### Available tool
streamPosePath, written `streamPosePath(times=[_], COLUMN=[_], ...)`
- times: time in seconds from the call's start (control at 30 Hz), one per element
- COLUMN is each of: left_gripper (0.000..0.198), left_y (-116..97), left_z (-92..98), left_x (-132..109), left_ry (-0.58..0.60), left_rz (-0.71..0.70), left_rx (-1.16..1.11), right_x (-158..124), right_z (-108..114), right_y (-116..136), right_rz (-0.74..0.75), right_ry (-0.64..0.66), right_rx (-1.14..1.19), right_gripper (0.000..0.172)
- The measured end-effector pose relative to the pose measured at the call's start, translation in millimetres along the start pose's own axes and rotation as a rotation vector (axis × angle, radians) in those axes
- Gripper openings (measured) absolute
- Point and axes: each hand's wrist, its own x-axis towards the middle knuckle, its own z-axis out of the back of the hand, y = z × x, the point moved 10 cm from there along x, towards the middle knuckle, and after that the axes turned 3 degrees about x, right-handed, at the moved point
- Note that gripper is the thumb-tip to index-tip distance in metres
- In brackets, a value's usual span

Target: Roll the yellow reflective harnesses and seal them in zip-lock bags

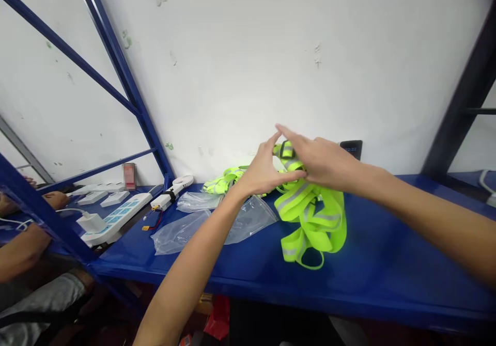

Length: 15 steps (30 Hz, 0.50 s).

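Over the blue bench [391, 263], a yellow-green strap bundle [306, 211], likely light and limp, sits gathered in the right hand [324, 161], left hand [260, 171] curled at its top, grip there unclear, black buckle [287, 150] seemingly the firmest hold.

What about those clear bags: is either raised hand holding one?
No, the left hand and right hand are both at the neon straps, while the clear bags lie on the blue table.
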Motion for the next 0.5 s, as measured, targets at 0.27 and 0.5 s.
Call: streamPosePath(times=[0.27, 0.5], left_gripper=[0.099, 0.108], left_y=[25, 47], left_z=[-46.6, -77.4], left_x=[-18, -56], left_ry=[0.314, 0.286], left_rz=[0.077, 0.034], left_rx=[-0.017, 0.015], right_x=[-32, -61], right_z=[-45, -90], right_y=[43, -22], right_rz=[0.208, -0.169], right_ry=[0.18, 0.15], right_rx=[-0.304, 0.505], right_gripper=[0.099, 0.109])
